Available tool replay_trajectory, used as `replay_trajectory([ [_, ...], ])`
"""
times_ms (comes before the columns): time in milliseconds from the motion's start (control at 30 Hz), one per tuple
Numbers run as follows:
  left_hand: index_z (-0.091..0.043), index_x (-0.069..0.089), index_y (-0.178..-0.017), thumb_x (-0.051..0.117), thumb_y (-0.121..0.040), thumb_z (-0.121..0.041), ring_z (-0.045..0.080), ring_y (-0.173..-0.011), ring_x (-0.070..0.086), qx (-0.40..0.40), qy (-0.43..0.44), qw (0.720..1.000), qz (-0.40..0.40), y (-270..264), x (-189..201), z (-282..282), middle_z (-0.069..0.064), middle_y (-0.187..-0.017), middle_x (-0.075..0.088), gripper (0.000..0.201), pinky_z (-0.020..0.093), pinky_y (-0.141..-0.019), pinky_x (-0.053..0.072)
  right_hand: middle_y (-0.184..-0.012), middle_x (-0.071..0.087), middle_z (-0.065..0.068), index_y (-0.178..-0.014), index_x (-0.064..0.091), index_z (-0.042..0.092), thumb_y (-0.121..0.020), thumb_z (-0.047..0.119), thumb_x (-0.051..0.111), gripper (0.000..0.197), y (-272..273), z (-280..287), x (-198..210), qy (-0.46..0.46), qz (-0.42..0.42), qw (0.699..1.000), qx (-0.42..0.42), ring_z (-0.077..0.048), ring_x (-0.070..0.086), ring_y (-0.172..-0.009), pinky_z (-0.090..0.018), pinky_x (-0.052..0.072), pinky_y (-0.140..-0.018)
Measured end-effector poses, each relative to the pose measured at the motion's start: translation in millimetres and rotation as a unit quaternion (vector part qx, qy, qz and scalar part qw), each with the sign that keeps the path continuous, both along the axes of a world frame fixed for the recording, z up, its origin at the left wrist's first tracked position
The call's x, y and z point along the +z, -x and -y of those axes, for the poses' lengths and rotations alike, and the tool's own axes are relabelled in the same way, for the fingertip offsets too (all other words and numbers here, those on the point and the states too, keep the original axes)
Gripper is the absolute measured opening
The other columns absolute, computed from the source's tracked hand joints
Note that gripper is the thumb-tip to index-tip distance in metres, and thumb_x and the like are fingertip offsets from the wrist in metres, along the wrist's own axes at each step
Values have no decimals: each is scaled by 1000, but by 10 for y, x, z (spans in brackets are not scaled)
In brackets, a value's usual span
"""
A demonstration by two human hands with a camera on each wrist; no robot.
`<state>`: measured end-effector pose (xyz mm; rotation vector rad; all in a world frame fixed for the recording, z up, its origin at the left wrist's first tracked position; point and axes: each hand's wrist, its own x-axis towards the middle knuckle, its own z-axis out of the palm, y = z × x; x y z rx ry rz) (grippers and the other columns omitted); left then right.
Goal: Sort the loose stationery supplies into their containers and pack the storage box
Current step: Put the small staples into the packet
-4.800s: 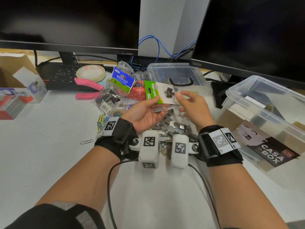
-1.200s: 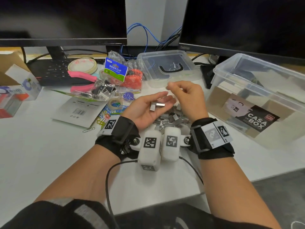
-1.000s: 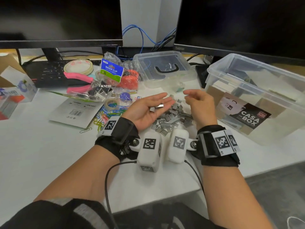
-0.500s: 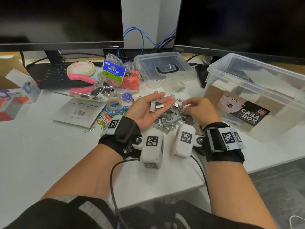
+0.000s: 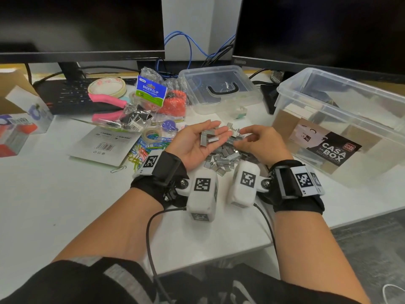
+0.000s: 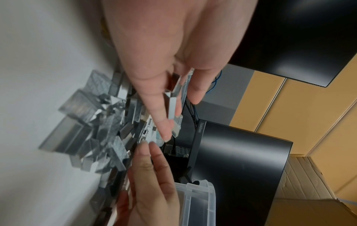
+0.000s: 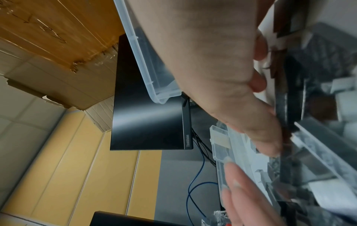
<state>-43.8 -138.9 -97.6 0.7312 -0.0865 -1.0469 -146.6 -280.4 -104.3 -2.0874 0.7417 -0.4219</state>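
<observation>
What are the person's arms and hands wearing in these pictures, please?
Both forearms are bare. Each wrist carries a black strap with a square black-and-white coded tag, and a white rounded camera housing bearing the same kind of tag. A thin black cable trails from each housing. Dark sleeves with grey trim show at the bottom edge.

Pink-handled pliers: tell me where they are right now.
In the head view the pink-handled pliers lie at the desk's back left, partly on the black keyboard, just below the roll of tape and left of the blue binder clip packet.
</observation>
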Motion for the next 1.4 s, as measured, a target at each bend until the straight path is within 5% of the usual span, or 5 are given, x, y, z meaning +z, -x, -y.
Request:
replay_trajectory([
  [333, 8, 55, -103, 45, -95, -4, 37, -95, 62, 3, -6, 1000, 11, 1, -5, -3, 27, -102, 61, 18, 40, -92, 50, -66, 60, 1, -95, 66, 16, -75, 15, 78, 24, 9, 55, -28, 3, 37, 999, -21, 2, 51, -47, -9, 43, -49],
  [800, 6, 55, -106, 46, -97, -13, 37, -100, 62, -19, -20, 999, 30, 11, 2, -13, 26, -108, 62, 23, 38, -87, 53, -79, 66, 5, -104, 62, 24, -81, 19, 72, 26, -64, -15, 47, -3, 193, 978, -72, -15, 64, -78, -29, 51, -81],
  [933, 6, 55, -109, 46, -98, -21, 36, -100, 63, -38, -35, 998, 42, 40, 22, 1, 24, -109, 60, 30, 37, -85, 54, -76, 66, 0, -100, 66, 14, -86, 8, 65, 15, -84, -123, 127, -73, 242, 967, -14, -3, 62, -70, -17, 50, -70],
  [1100, 3, 51, -124, 40, -100, -29, 32, -94, 66, -89, -41, 992, 83, 107, 56, -10, 21, -115, 59, 41, 36, -81, 57, -76, 66, -7, -79, 68, 17, -83, 9, 68, 9, -135, -263, 181, -98, 251, 962, 30, -29, 66, -74, -38, 56, -72],
  [1400, 6, 56, -109, 53, -90, -11, 34, -89, 69, -111, -38, 990, 81, 154, 47, 9, 24, -107, 62, 26, 35, -79, 58, -76, 65, 5, -84, 68, 16, -87, 16, 65, 4, 41, -137, 104, -83, 225, 968, -71, -5, 58, -74, -22, 47, -76],
])
